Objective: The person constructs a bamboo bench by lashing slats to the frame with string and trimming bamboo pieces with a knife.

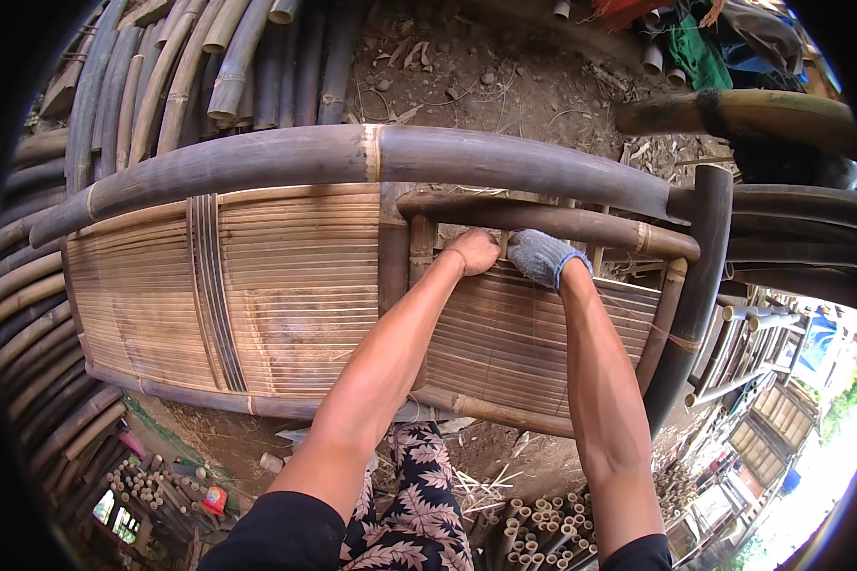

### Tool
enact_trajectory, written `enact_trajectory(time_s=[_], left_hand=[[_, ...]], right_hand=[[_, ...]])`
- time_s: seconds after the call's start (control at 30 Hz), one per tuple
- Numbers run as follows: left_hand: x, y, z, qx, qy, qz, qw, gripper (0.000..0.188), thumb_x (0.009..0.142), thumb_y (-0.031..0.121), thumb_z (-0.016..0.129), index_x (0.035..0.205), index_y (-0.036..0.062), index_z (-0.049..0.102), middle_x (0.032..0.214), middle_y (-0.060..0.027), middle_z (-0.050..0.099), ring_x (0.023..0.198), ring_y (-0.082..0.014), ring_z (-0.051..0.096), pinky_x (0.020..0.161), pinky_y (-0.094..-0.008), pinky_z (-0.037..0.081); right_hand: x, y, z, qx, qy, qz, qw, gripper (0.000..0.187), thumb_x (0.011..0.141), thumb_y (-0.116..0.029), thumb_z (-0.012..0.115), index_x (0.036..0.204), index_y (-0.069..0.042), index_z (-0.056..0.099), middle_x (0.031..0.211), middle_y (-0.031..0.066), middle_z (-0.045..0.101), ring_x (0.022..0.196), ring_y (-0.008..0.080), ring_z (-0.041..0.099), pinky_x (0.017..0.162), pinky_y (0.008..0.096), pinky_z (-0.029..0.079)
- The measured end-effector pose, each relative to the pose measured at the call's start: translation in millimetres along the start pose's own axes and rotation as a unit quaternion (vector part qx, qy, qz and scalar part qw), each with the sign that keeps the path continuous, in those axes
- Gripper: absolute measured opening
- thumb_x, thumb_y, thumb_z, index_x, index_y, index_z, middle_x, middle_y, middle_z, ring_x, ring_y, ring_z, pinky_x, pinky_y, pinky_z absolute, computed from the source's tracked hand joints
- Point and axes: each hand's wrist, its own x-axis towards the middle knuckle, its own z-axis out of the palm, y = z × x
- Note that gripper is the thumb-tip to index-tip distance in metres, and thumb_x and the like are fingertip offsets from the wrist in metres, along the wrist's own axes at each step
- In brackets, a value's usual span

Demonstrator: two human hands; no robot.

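Observation:
My bare left hand [476, 251] is closed, knuckles up, at the upper edge of a panel of thin bamboo slats [533, 333]. Close to its right, my right hand [539, 257] wears a grey knitted glove with a blue cuff, its fingers also curled closed. A short pale bit of bamboo [503, 246] shows between the two hands; what the fingers grip is hidden. Just beyond them runs a dark bamboo rail [543, 217]. The slat panel sits inside a dark bamboo frame [700, 285], beside a wider, lighter slat panel [305, 276] on the left.
A thick bamboo pole [505, 157] spans the far side of the frame. Bamboo poles [181, 76] are stacked at the far left and along the left side. Cut bamboo pieces [543, 533] stand bundled near my legs. More bamboo frames [747, 352] stand to the right.

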Motion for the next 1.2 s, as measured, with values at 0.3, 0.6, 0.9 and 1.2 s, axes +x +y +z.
enact_trajectory(time_s=[0.3,0.6,0.9,1.2], left_hand=[[-84.8,47.7,-45.4,-0.349,0.066,0.006,0.935,0.024,0.090,0.022,0.068,0.100,0.0020,0.076,0.093,-0.0103,0.076,0.089,-0.0180,0.070,0.087,-0.0328,0.053],[-66.7,28.3,-21.5,-0.314,0.212,0.006,0.926,0.030,0.096,0.016,0.059,0.121,0.0014,0.067,0.100,-0.0127,0.075,0.090,-0.0208,0.071,0.083,-0.0340,0.054],[-64.9,16.0,7.1,-0.063,0.159,0.037,0.985,0.039,0.099,0.030,0.046,0.126,0.0060,0.060,0.104,-0.0209,0.068,0.104,-0.0374,0.061,0.100,-0.0499,0.037],[-62.1,21.3,10.8,-0.092,0.123,0.017,0.988,0.049,0.103,0.038,0.043,0.140,0.0080,0.055,0.134,-0.0163,0.061,0.124,-0.0355,0.054,0.109,-0.0500,0.032]], right_hand=[[-64.2,-97.4,-66.0,0.213,0.387,0.254,0.861,0.013,0.089,-0.022,0.069,0.088,-0.010,0.072,0.102,0.0121,0.070,0.099,0.0343,0.065,0.087,0.0426,0.052],[-332.2,-346.1,50.9,0.469,-0.183,0.157,0.849,0.048,0.097,-0.044,0.050,0.072,-0.009,0.071,0.069,0.0183,0.067,0.070,0.0393,0.068,0.064,0.0503,0.056],[-215.0,-231.3,-14.0,0.224,0.170,0.479,0.832,0.038,0.087,-0.029,0.071,0.115,-0.005,0.061,0.094,0.0156,0.063,0.086,0.0345,0.063,0.074,0.0463,0.050],[-28.7,-135.9,-38.7,0.114,0.207,0.503,0.832,0.029,0.091,-0.035,0.064,0.089,-0.006,0.069,0.088,0.0147,0.067,0.080,0.0327,0.066,0.072,0.0453,0.051]])
